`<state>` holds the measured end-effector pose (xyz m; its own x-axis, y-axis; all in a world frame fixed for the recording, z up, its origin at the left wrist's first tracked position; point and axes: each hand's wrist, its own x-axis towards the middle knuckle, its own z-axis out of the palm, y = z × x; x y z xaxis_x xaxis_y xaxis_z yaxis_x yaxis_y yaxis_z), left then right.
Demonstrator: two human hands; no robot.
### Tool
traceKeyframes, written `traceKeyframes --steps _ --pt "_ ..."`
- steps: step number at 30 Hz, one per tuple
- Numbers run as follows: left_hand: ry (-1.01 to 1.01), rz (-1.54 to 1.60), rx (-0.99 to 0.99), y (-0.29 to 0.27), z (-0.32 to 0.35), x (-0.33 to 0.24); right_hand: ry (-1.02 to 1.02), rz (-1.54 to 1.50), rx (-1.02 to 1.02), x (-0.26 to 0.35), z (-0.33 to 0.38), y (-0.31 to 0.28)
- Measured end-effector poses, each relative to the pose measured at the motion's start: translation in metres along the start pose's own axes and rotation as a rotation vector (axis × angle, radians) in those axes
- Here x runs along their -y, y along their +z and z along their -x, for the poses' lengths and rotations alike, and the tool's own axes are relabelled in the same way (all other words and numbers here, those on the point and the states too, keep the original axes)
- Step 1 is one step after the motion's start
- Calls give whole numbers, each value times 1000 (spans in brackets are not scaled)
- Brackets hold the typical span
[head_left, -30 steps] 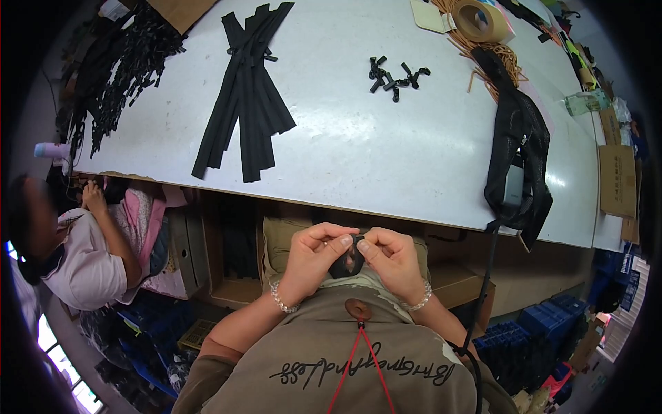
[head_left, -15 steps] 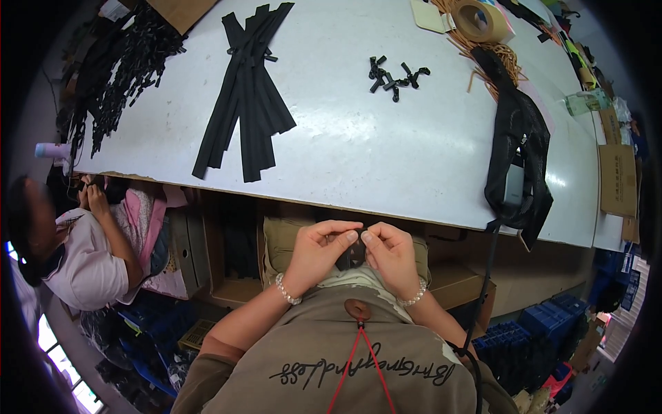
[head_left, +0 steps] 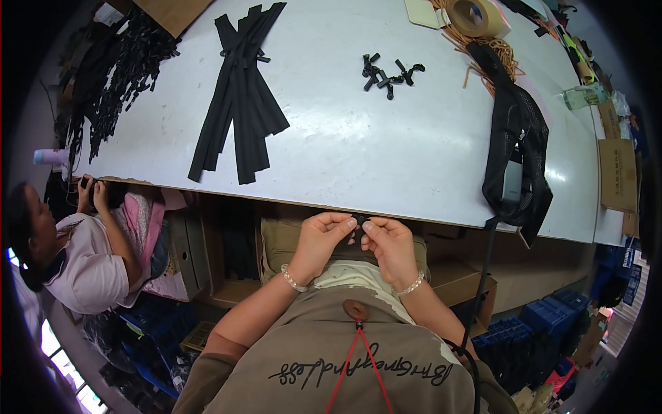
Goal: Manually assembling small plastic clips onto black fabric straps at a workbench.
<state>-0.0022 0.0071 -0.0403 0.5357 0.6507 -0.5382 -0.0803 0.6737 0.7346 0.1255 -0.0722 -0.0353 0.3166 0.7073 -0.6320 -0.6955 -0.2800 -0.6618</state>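
Just off the table's near edge, my left hand (head_left: pixel 323 238) and my right hand (head_left: pixel 387 245) meet in front of my body. The thumbs and fingertips of both pinch a small black piece (head_left: pixel 360 220); its exact kind is too small and dark to make out. On the white table (head_left: pixel 331 152) beyond, a crossed bundle of flat black straps (head_left: pixel 243 96) lies to the left. A loose cluster of small black plastic pieces (head_left: pixel 383 77) lies farther back, right of the straps.
At the right lies a black mesh pouch (head_left: pixel 516 138) holding a grey device, with a black cord leading to me. Behind it are a tape roll (head_left: pixel 476 17) and tan cords (head_left: pixel 503 58). Many black straps (head_left: pixel 121 76) heap at far left. A co-worker (head_left: pixel 89 255) sits left.
Both hands have risen slightly toward the table edge, still pinching the black piece. The co-worker's head has turned and come more into view. The view has shifted a little.
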Motion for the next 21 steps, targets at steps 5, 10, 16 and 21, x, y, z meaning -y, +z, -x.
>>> traceKeyframes --steps 5,10,16,21 --pt "-39 120 -8 3 -1 7 29 -158 44 -2 -3 -1" --pt "-59 217 -19 5 -1 10 -1 -233 34 -5 -3 3" --pt "-27 258 -65 11 1 13 -3 -263 -22 -3 -2 8" --pt "-75 317 -128 15 2 15 31 -307 -44 0 -1 13"
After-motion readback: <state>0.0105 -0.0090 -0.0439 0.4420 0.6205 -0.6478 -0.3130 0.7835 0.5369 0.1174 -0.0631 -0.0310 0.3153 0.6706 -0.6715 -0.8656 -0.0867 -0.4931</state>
